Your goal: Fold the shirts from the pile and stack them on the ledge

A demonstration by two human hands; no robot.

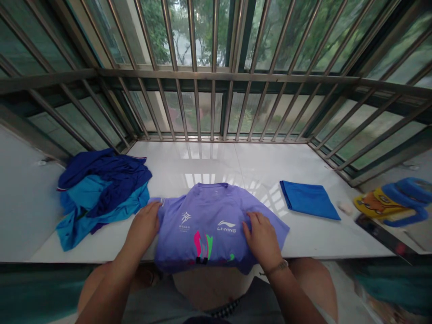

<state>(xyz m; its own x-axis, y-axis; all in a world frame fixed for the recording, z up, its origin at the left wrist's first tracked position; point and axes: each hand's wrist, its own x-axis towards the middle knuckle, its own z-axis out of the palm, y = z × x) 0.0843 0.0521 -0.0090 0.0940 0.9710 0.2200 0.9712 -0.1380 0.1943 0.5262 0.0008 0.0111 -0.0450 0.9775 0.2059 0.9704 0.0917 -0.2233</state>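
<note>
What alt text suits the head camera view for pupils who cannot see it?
A person's left hand and right hand touch a purple shirt on a white ledge, between heaped blue clothes and a folded blue cloth.

Lettering point(184, 227) under the emblem point(185, 218) on the lilac LI-NING T-shirt point(209, 207) is too small to read; the left hand point(148, 219) covers part of one sleeve point(170, 206). Overlapping cloth hides how many pieces make up the clothes heap point(104, 193) near the windowsill's point(162, 157) left edge.
</note>
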